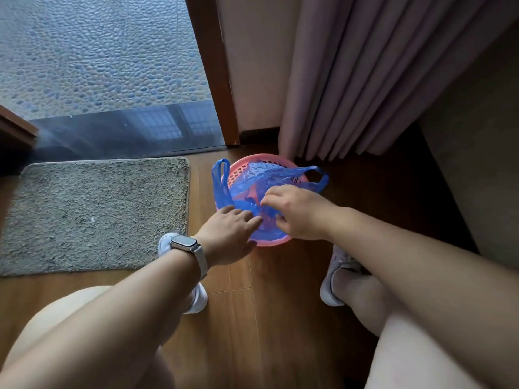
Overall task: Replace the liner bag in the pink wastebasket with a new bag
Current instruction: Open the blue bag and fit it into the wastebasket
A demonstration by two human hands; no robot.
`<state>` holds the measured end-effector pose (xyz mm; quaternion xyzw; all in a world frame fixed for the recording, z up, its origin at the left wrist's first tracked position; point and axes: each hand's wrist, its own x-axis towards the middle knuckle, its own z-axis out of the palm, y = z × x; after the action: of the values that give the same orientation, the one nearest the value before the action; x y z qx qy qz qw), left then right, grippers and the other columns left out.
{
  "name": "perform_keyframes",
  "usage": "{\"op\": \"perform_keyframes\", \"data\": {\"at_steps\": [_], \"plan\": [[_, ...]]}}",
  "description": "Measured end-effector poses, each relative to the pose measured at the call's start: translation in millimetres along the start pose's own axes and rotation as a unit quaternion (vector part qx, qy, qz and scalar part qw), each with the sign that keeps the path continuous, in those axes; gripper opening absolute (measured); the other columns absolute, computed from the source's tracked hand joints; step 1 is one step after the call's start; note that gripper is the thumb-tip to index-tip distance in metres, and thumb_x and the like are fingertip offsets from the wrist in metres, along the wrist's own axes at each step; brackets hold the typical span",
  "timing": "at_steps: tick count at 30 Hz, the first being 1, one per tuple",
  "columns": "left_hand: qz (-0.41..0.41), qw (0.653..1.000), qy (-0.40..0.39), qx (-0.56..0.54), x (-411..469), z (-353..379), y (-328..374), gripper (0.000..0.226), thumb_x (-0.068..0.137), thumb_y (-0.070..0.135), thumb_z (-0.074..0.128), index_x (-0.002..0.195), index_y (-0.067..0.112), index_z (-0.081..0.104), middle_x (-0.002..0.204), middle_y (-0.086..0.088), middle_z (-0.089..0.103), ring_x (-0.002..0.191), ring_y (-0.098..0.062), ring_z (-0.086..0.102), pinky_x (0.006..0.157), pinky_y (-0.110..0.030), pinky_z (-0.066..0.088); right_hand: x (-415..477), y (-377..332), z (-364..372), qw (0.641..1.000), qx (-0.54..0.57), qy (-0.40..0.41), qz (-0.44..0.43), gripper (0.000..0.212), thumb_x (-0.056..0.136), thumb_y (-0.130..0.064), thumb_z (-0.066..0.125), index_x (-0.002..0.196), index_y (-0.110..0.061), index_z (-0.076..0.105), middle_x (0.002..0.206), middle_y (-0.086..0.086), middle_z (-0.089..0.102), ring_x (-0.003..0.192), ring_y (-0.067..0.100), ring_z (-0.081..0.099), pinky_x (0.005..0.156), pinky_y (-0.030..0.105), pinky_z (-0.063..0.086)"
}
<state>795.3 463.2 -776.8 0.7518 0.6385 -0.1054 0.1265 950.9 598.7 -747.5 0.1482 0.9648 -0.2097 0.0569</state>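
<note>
The pink wastebasket, round with a perforated wall, stands on the wooden floor in front of my feet. A blue plastic bag lies inside it, its two handle loops hanging over the left and right rim. My left hand, with a watch on the wrist, rests at the near left rim and its fingers pinch the blue film. My right hand reaches over the near rim from the right, fingers curled on the same bag edge. The basket's bottom is hidden by the bag and my hands.
A grey shaggy mat lies to the left. A pink curtain hangs just behind the basket, beside a wooden door frame and a dark threshold. My white shoes flank the floor space near the basket.
</note>
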Motion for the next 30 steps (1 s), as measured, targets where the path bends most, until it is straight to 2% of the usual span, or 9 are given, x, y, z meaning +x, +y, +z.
{"op": "perform_keyframes", "data": {"at_steps": [3, 6, 10, 12, 19, 22, 24, 27, 30], "plan": [[-0.022, 0.999, -0.025, 0.039, 2, 18, -16, 0.036, 0.075, 0.039, 0.065, 0.105, 0.020, 0.064, 0.092, -0.005, 0.065, 0.086, -0.029, 0.065, 0.088, -0.040, 0.048, 17, 24, 20, 0.966, -0.218, -0.140, 0.009, 0.051, 0.088, -0.026, 0.056, 0.136, -0.027, 0.040, 0.147, 0.010, 0.034, 0.137, 0.031, 0.029, 0.109, 0.046, 0.030], [-0.012, 0.999, 0.001, 0.036, 4, 29, -38, 0.015, 0.073, 0.027, 0.059, 0.083, 0.021, 0.069, 0.078, -0.004, 0.064, 0.076, -0.030, 0.064, 0.083, -0.038, 0.051, 29, 47, 28, 0.933, -0.300, -0.193, 0.039, 0.036, 0.091, -0.026, 0.052, 0.127, -0.028, 0.053, 0.147, 0.013, 0.033, 0.138, 0.034, 0.024, 0.111, 0.050, 0.022], [0.011, 0.998, 0.017, 0.054, 0, 47, -60, 0.024, 0.078, 0.016, 0.040, 0.076, 0.017, 0.064, 0.075, -0.005, 0.062, 0.078, -0.031, 0.062, 0.082, -0.039, 0.050, 21, 76, 28, 0.950, -0.248, -0.187, 0.032, 0.022, 0.094, -0.029, 0.047, 0.104, -0.024, 0.066, 0.114, 0.002, 0.054, 0.110, 0.024, 0.047, 0.092, 0.040, 0.039], [0.003, 0.997, 0.027, 0.074, -4, 56, -67, 0.024, 0.078, 0.011, 0.036, 0.077, 0.015, 0.059, 0.073, -0.007, 0.060, 0.076, -0.031, 0.061, 0.081, -0.040, 0.049, 13, 87, 28, 0.965, -0.199, -0.170, 0.000, 0.020, 0.092, -0.033, 0.048, 0.094, -0.023, 0.066, 0.109, 0.000, 0.058, 0.105, 0.023, 0.051, 0.084, 0.038, 0.045], [0.055, 0.996, -0.005, 0.065, -22, 67, -70, 0.030, 0.074, 0.013, 0.033, 0.073, 0.018, 0.063, 0.064, -0.002, 0.061, 0.062, -0.027, 0.063, 0.062, -0.035, 0.053, -24, 90, 48, 0.957, -0.212, -0.174, -0.100, 0.004, 0.069, -0.019, 0.067, 0.068, -0.016, 0.064, 0.079, 0.001, 0.064, 0.074, 0.028, 0.063, 0.065, 0.036, 0.048], [0.097, 0.992, -0.030, 0.071, -27, 80, -62, 0.045, 0.077, 0.015, 0.033, 0.105, 0.027, 0.067, 0.075, 0.004, 0.064, 0.067, -0.023, 0.065, 0.055, -0.032, 0.049, -32, 87, 54, 0.945, -0.209, -0.242, -0.071, 0.008, 0.083, -0.018, 0.056, 0.085, -0.018, 0.064, 0.092, 0.003, 0.060, 0.084, 0.028, 0.062, 0.071, 0.036, 0.041], [0.109, 0.992, -0.026, 0.066, -29, 93, -62, 0.064, 0.080, 0.011, 0.027, 0.134, 0.034, 0.052, 0.086, 0.003, 0.063, 0.071, -0.024, 0.064, 0.052, -0.034, 0.048, -34, 87, 55, 0.924, -0.225, -0.308, -0.040, 0.016, 0.092, -0.021, 0.046, 0.095, -0.020, 0.062, 0.096, 0.003, 0.049, 0.094, 0.027, 0.058, 0.077, 0.036, 0.037], [0.115, 0.989, -0.017, 0.089, -30, 96, -56, 0.067, 0.079, 0.012, 0.023, 0.134, 0.035, 0.054, 0.082, 0.001, 0.061, 0.064, -0.024, 0.062, 0.047, -0.032, 0.042, -36, 89, 59, 0.923, -0.222, -0.314, -0.025, 0.016, 0.092, -0.018, 0.048, 0.094, -0.018, 0.064, 0.091, 0.000, 0.037, 0.094, 0.025, 0.055, 0.070, 0.034, 0.032], [0.074, 0.994, -0.037, 0.065, -26, 107, -62, 0.058, 0.083, 0.016, 0.020, 0.132, 0.028, 0.051, 0.094, -0.001, 0.061, 0.082, -0.026, 0.064, 0.057, -0.034, 0.038, -34, 99, 65, 0.939, -0.173, -0.296, 0.025, 0.013, 0.087, -0.015, 0.054, 0.079, -0.024, 0.060, 0.089, -0.003, 0.041, 0.086, 0.025, 0.054, 0.065, 0.032, 0.031]]}}
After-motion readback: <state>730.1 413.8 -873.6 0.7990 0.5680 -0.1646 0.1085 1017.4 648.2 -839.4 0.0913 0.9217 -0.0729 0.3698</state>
